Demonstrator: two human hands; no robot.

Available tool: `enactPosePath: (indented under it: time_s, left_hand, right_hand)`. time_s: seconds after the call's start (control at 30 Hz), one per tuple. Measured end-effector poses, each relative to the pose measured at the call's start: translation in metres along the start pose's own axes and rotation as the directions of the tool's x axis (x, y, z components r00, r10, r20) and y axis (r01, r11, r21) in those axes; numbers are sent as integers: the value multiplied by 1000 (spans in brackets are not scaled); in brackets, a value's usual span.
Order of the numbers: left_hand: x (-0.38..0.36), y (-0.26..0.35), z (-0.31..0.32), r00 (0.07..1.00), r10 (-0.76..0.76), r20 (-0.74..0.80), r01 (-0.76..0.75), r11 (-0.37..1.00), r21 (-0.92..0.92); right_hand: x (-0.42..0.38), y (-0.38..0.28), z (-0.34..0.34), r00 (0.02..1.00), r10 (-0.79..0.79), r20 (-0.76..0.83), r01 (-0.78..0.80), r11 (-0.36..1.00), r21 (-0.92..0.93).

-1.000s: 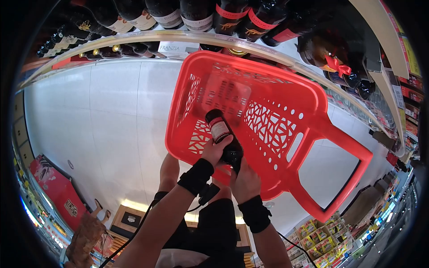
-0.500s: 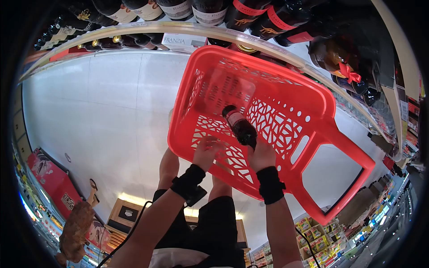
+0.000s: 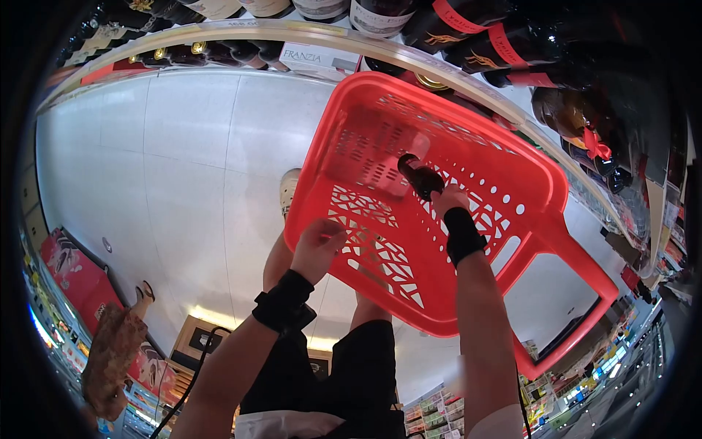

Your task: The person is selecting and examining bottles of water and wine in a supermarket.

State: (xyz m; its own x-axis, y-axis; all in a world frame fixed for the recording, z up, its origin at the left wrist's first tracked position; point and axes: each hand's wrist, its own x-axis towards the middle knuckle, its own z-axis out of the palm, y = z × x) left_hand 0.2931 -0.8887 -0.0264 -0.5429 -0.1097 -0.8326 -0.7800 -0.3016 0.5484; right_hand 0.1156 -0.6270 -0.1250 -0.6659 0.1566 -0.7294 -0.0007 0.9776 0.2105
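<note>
My right hand (image 3: 450, 199) is closed around the neck end of a dark wine bottle (image 3: 423, 178). The bottle slants inside a red plastic shopping basket (image 3: 431, 320), its base pointing up and left toward the far end wall. My left hand (image 3: 319, 249) overlaps the basket's near left rim, fingers loosely bent, with nothing visible in them. Black bands (image 3: 281, 301) circle both wrists. Lattice cut-outs pattern the basket's walls and floor, and its long handle (image 3: 599, 322) extends to the right.
Wine bottles (image 3: 380, 16) line the shelf above the basket's far side. Below that shelf edge sits a white Franzia box (image 3: 319, 57). Pale floor tiles (image 3: 183, 161) spread to the left, with another person's sandalled foot (image 3: 145, 293) at lower left.
The bottle and my right hand have shifted up and right, deeper toward the basket's far side. My left hand has drawn back left to the rim. The view has shifted slightly.
</note>
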Motion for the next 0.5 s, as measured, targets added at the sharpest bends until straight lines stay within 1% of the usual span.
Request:
enactPosePath:
  time_s: [0.03, 0.13, 0.23, 0.27, 0.3, 0.33, 0.37, 0.47, 0.5]
  left_hand:
    - [0, 1, -1, 1000, 17, 9, -17, 1000, 27]
    - [2, 2, -4, 1000, 15, 13, -15, 999, 49]
    - [2, 9, -6, 1000, 24, 3, -25, 994, 107]
    - [3, 9, -7, 1000, 12, 7, -12, 997, 79]
    - [4, 9, -8, 1000, -1, 12, 0, 999, 50]
    - [4, 8, -8, 1000, -14, 17, 14, 1000, 22]
    - [5, 8, -7, 999, -22, 24, 22, 1000, -4]
    - [8, 6, -7, 999, -32, 44, 35, 997, -63]
    - [9, 5, -6, 998, -26, 49, 29, 997, -70]
  right_hand:
    - [14, 2, -7, 994, -29, 105, 27, 1000, 16]
    - [43, 7, -8, 987, 40, 158, -42, 999, 7]
    - [70, 12, 1, 990, 36, 135, -39, 999, 15]
    - [79, 14, 5, 991, 36, 127, -39, 999, 19]
    - [98, 22, 14, 976, 16, 217, -35, 996, 86]
    - [111, 25, 20, 970, -149, 192, 173, 978, -117]
    - [124, 29, 26, 929, -312, 201, 362, 878, -314]
    - [152, 49, 60, 937, -347, 28, 344, 910, -233]
    - [162, 43, 62, 990, -99, 105, 96, 995, 29]
